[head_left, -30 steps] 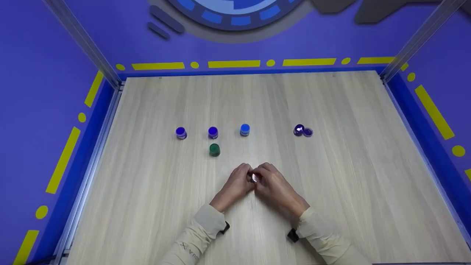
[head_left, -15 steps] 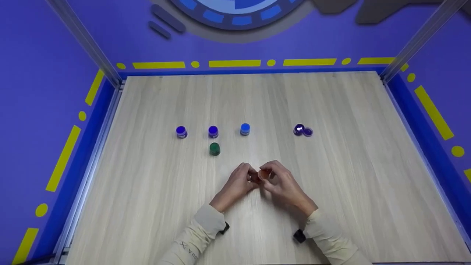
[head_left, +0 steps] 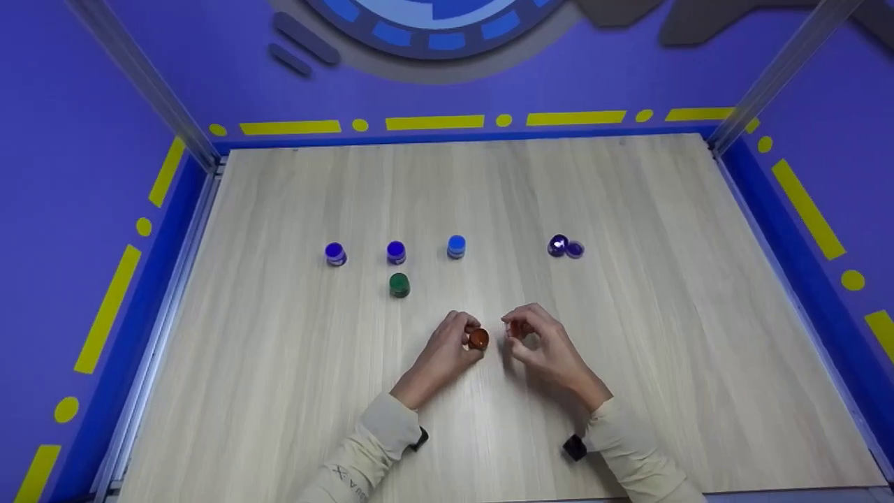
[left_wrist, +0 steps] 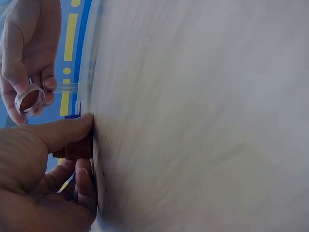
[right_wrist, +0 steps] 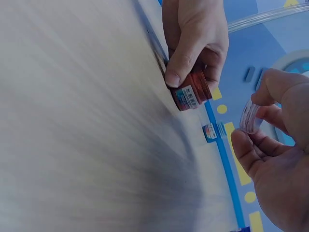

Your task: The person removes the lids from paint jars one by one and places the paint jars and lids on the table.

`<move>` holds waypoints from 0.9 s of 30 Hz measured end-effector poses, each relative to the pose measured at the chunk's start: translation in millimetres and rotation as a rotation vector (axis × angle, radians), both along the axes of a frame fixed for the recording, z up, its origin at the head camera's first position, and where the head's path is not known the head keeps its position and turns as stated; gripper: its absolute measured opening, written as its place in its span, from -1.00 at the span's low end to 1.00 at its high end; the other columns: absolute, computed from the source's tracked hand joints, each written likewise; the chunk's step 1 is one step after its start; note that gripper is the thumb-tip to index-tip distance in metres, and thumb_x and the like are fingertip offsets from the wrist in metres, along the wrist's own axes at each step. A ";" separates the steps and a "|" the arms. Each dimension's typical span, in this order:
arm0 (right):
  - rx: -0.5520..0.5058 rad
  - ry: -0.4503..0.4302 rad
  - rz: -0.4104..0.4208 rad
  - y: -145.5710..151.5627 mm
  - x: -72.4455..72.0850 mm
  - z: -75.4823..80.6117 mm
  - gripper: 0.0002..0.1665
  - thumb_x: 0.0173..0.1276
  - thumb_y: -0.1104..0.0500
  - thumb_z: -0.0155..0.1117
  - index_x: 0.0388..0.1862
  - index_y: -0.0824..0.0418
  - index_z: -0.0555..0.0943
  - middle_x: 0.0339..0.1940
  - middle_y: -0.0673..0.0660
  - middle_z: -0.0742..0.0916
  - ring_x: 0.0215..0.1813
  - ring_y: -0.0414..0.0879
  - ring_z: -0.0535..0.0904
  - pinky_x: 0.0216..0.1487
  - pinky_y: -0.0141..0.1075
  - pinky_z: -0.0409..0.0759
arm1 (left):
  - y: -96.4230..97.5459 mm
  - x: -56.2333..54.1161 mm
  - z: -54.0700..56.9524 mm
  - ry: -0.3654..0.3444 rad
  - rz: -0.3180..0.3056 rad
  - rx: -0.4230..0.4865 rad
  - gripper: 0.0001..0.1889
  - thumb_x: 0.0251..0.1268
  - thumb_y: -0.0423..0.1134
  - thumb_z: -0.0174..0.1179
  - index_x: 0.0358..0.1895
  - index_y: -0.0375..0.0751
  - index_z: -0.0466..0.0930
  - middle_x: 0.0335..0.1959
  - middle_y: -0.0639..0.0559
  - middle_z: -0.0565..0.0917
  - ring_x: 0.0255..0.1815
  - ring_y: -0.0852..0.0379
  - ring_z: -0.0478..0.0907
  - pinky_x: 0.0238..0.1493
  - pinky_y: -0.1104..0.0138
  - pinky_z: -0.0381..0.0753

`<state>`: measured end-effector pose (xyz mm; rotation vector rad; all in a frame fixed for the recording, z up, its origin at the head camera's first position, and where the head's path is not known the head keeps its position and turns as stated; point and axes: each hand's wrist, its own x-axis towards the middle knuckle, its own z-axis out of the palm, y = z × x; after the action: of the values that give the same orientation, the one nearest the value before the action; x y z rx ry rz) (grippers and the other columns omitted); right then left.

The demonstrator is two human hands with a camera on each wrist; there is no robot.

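Your left fingers (left_wrist: 84,181) grip the red jar (right_wrist: 188,96); your right fingers (right_wrist: 243,146), only a little apart, pinch a clear lid (right_wrist: 249,117). Hold the jar flat on the bench (head_left: 489,188) so it can't tip.

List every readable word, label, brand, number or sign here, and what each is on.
"X" on the left sleeve; the letters beside it are too small to read.
Reddish-brown jar: printed label, too blurred to read.
Blue jar beyond it: label too small to read.
No numbers legible.

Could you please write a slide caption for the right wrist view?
Left hand grips an open red jar; right hand pinches a clear lid, a blue jar beyond.
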<state>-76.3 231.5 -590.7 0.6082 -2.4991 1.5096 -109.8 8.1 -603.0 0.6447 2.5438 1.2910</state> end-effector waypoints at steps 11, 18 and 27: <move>-0.099 -0.032 -0.096 -1.2 9.9 29.7 -0.58 0.15 0.65 0.31 0.00 0.42 0.62 -0.13 0.20 0.68 -0.19 0.18 0.62 -0.18 0.04 0.64 | -3.2 0.4 4.1 -0.082 -0.023 -0.001 -0.66 0.18 -0.38 0.45 -0.04 -0.20 0.52 -0.07 0.03 0.48 -0.07 0.06 0.54 -0.02 0.30 0.53; -0.185 -0.022 -0.117 4.3 13.5 41.3 -0.66 0.16 0.65 0.30 -0.05 0.56 0.58 -0.17 0.41 0.69 -0.22 0.03 0.60 -0.19 -0.22 0.62 | 0.0 0.5 6.8 -0.116 -0.007 -0.029 -0.68 0.24 -0.33 0.46 -0.04 -0.19 0.53 -0.06 0.03 0.49 -0.04 0.08 0.55 0.00 0.28 0.55; -0.329 -0.092 -0.145 16.8 13.4 39.0 -0.66 0.25 0.64 0.28 0.01 0.63 0.52 -0.11 0.51 0.65 -0.16 -0.04 0.60 -0.08 -0.40 0.58 | 3.1 0.8 9.5 -0.013 -0.002 -0.071 -0.71 0.24 -0.32 0.48 -0.05 -0.22 0.60 -0.17 0.04 0.52 -0.21 0.13 0.44 -0.12 0.30 0.47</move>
<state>-62.9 248.3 -551.7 0.3044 -2.2248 1.8691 -109.1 11.2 -593.5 0.6219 2.5650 1.1938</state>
